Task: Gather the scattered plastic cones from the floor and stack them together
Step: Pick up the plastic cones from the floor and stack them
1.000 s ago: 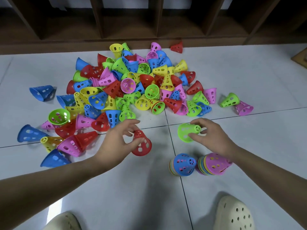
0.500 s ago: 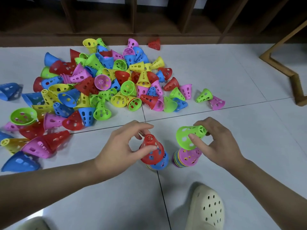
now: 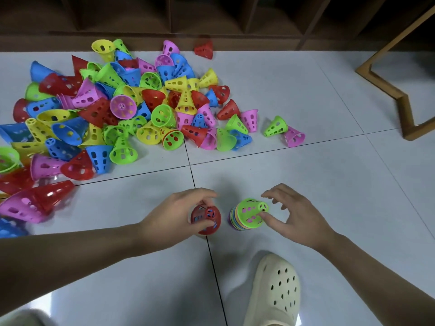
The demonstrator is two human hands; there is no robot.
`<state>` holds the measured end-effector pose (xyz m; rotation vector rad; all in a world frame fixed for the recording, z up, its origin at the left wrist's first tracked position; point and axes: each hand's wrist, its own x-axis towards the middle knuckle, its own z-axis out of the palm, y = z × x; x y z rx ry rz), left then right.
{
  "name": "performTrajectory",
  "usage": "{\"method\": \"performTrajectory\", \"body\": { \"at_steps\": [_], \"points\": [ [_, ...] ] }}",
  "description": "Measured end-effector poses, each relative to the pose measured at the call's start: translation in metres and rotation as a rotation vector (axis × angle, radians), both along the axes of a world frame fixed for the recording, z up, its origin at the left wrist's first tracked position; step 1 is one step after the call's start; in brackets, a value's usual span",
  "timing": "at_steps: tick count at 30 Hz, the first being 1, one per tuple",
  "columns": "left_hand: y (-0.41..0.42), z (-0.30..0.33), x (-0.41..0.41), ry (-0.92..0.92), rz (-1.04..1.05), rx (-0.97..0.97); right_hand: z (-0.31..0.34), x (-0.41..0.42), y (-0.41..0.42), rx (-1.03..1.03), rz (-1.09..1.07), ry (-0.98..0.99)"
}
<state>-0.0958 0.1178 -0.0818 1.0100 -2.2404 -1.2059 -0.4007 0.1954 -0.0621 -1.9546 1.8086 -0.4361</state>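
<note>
A big heap of perforated plastic cones (image 3: 141, 109) in red, blue, green, yellow and pink lies on the white tile floor at the upper left. Two short stacks stand near me. My left hand (image 3: 174, 215) grips a red cone (image 3: 207, 218) that sits on top of the left stack, fingers over it and thumb under. A green cone (image 3: 249, 211) tops the right, multicoloured stack. My right hand (image 3: 292, 217) hovers beside it with fingers spread, and only the thumb tip touches the green cone.
A green cone (image 3: 275, 127) and a pink cone (image 3: 294, 137) lie apart, right of the heap. A lone red cone (image 3: 204, 50) lies by the dark wooden shelf base (image 3: 211, 41). A wooden furniture frame (image 3: 400, 97) stands at the right. My cream clog (image 3: 273, 290) is below the stacks.
Both hands came down onto the stacks. The red cone now sits on the left stack and the green cone on the right stack. My right fingers have spread off the green cone.
</note>
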Motion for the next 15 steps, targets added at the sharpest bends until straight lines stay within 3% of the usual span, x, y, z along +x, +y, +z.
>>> {"method": "performTrajectory", "body": {
  "at_steps": [8, 15],
  "points": [
    [-0.041, -0.016, 0.033, -0.056, 0.097, -0.034, 0.001, 0.002, -0.031, 0.004, -0.025, -0.093],
    [-0.109, -0.046, 0.082, -0.447, 0.351, 0.077, -0.02, 0.028, -0.089, 0.062, -0.034, -0.161]
  ]
}}
